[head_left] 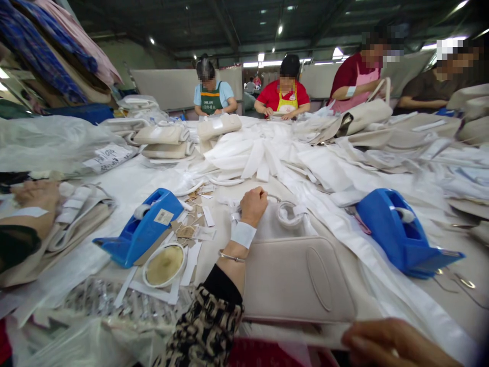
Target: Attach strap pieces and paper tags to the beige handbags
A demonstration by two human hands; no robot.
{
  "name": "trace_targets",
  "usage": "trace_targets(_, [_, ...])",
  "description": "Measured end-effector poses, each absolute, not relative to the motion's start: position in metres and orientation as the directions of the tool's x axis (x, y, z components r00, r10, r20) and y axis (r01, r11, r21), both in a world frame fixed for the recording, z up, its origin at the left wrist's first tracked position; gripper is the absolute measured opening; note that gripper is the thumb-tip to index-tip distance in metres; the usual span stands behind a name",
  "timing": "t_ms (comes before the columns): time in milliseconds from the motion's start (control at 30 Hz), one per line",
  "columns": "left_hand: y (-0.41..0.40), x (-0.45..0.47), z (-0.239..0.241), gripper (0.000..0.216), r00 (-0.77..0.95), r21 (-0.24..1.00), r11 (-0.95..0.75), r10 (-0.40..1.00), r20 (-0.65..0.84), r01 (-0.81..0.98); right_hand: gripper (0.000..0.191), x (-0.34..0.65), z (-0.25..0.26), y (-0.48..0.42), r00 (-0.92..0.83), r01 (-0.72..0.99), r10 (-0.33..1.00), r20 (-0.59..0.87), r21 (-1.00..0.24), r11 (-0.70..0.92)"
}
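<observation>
A beige handbag (288, 280) with a stitched oval on its front lies flat before me. My left hand (254, 206), with a white patch on the wrist, is closed at the top of the bag, on the handle. Beside it lies a coiled handle end wrapped in white (290, 214). My right hand (397, 341), blurred at the lower right, has its fingers pressed together at the end of a pale strip (317, 334) along the bag's near edge. What the strip is made of is unclear.
Blue tape dispensers stand left (148, 229) and right (397, 229). Between the left one and the bag lie paper tags (187, 229) and a round tin (164, 265). White wrapping strips (260, 153) heap up beyond. A co-worker's hand (34, 196) rests on folded beige pieces at left.
</observation>
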State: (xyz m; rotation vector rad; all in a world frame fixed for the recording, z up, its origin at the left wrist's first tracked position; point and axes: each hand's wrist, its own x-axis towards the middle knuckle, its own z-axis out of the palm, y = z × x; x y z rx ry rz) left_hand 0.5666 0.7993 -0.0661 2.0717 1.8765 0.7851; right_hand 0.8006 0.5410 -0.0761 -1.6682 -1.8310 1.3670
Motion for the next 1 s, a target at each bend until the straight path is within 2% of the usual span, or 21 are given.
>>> trace_targets(33, [0.799,0.567,-0.066,0.027,0.038,0.503,-0.149,0.974,0.225,0.852,0.028,0.798,-0.058,0.554,-0.228,0.658,0.931,-0.285,-0.750,-0.069])
trace_targets(67, [0.798,0.568,-0.066,0.030,0.045,0.491,-0.152,0.974,0.221,0.858,0.027,0.792,-0.041,0.571,-0.150,0.702,0.981,-0.122,-0.712,0.019])
trace_targets(100, [0.797,0.569,-0.067,0.033,0.056,0.480,-0.157,0.974,0.217,0.863,0.027,0.784,-0.025,0.590,-0.137,0.728,0.990,0.041,-0.673,0.128])
trace_targets(133, [0.797,0.569,-0.067,0.035,0.069,0.468,-0.163,0.975,0.212,0.869,0.027,0.773,-0.012,0.611,-0.170,0.756,0.977,0.131,-0.618,0.214])
trace_targets(233, [0.796,0.568,-0.067,0.032,0.114,0.430,-0.187,0.975,0.189,0.883,0.026,0.734,0.006,0.676,-0.294,0.803,0.927,0.231,-0.467,0.371])
trace_targets(367, [0.795,0.566,-0.066,0.025,0.151,0.379,-0.198,0.977,0.150,0.904,0.028,0.693,-0.001,0.736,-0.359,0.899,0.923,0.141,-0.211,0.383])
trace_targets(433, [0.794,0.566,-0.065,0.025,0.158,0.357,-0.195,0.979,0.130,0.914,0.030,0.683,-0.007,0.749,-0.342,0.925,0.936,0.080,-0.145,0.351])
trace_targets(733, [0.791,0.566,-0.064,0.023,0.218,0.297,-0.228,0.974,0.066,0.927,0.030,0.677,-0.023,0.764,-0.294,0.956,0.956,0.017,-0.023,0.294])
trace_targets(1000, [0.788,0.566,-0.060,0.027,0.214,0.262,-0.226,0.974,0.076,0.938,0.029,0.675,-0.027,0.764,-0.266,0.963,0.962,0.057,-0.038,0.268])
